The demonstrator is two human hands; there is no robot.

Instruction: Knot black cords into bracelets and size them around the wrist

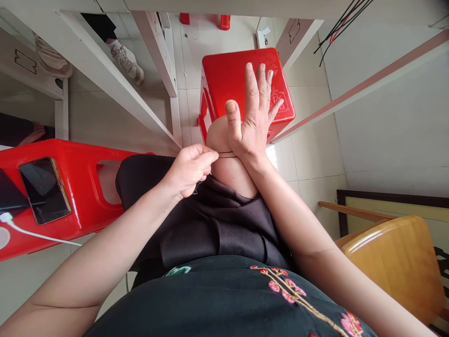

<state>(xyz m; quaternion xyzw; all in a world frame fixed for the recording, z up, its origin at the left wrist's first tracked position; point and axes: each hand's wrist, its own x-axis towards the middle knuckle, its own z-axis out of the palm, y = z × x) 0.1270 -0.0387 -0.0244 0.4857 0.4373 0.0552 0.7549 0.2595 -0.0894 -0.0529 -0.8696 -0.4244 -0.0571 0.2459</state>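
Observation:
My left hand (192, 167) is closed in a pinch beside my bare knee (220, 135), holding the end of thin dark threads (226, 155). Two strands run side by side from its fingertips across the knee to my right wrist, where they pass out of sight. A small dark tangle hangs below the left hand. My right hand (254, 117) lies over the knee with fingers spread, holding nothing; whether the threads loop around the wrist is hidden. Beyond it stands a red plastic stool (228, 70).
At left, another red stool (87, 187) bears a phone (45, 189), a dark object and a white cable (42, 238). White table legs (122, 79) flank my knees. Another person's shoe (128, 61) is beyond. A wooden chair (393, 262) stands right; black and red wires (342, 28) hang above.

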